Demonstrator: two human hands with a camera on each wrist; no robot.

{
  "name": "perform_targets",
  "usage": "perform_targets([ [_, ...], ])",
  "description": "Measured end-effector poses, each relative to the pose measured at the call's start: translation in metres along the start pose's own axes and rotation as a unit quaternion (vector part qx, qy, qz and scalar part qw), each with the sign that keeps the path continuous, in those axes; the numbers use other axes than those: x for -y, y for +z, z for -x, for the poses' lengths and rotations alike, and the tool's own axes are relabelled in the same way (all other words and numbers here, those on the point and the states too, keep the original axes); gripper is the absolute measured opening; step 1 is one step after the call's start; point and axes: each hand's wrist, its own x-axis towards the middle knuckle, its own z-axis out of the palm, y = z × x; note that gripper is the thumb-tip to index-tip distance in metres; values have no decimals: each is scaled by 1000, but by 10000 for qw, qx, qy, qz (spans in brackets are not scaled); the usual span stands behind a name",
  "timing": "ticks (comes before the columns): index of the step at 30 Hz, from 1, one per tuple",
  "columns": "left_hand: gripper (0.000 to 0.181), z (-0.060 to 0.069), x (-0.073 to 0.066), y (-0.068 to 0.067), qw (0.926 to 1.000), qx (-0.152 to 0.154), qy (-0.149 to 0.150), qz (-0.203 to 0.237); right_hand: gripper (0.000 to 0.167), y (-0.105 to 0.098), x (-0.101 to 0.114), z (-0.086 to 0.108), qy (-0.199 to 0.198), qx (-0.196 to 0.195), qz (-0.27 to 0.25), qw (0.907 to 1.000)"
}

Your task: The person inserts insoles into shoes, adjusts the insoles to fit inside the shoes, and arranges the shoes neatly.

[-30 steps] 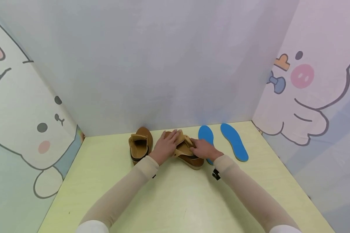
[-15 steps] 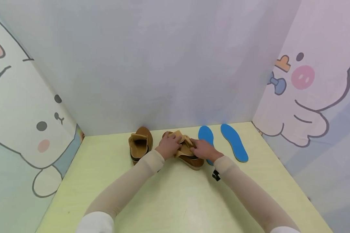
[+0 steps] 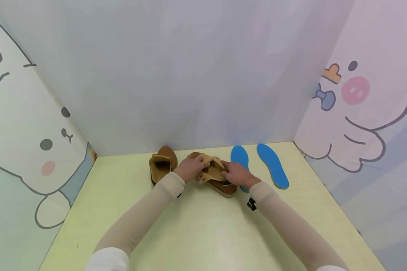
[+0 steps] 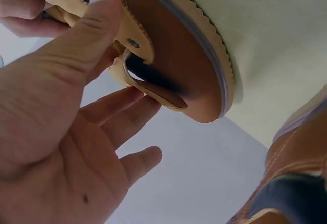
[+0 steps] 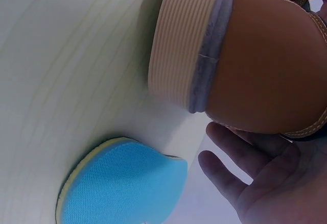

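Observation:
A brown shoe (image 3: 225, 189) with a tan lining stands unlaced in the middle of the head view, its toe pointing away to the left. My left hand (image 3: 190, 168) holds its front opening. In the left wrist view the thumb (image 4: 94, 32) presses an eyelet flap (image 4: 135, 38), with fingers behind the tongue side. My right hand (image 3: 239, 174) grips the collar on the far right side near the heel; its thumb reaches inside the opening. In the right wrist view the heel (image 5: 265, 60) shows, while the right thumb is hidden.
A matching shoe (image 3: 167, 153) stands to the left, close to my left wrist. Two blue insoles lie to the right: one insole (image 3: 239, 153) partly under my right hand, the other insole (image 3: 273, 165) farther right. Printed cloth walls (image 3: 196, 75) enclose the pale table (image 3: 203, 233).
My left hand has gone from lying across the tongue to holding the front flaps, shifting slightly right, then back left. The near flap now spreads outward. The right hand keeps its place.

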Motion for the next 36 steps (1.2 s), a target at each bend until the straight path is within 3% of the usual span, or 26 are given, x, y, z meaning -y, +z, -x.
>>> perform_targets([
  [5, 82, 2, 0, 4, 9993, 105, -105, 338, 61, 0, 0, 0, 1, 5, 57, 10000],
  [9, 82, 3, -1, 7, 9985, 19, -95, 533, 61, 1, -2, 0, 53, 20, 67, 10000],
  [18, 95, -2, 3, 16, 9997, -200, -141, 72, 59, 0, -5, -1, -35, -73, -103, 9999],
  [27, 95, 1, 8, 26, 9942, -608, 64, 887, 55, 0, -4, 2, -174, -81, -402, 9990],
  [36, 94, 2, 9, 28, 9869, -431, 43, 1557, 55, -1, -7, 1, -76, -11, -537, 9985],
])
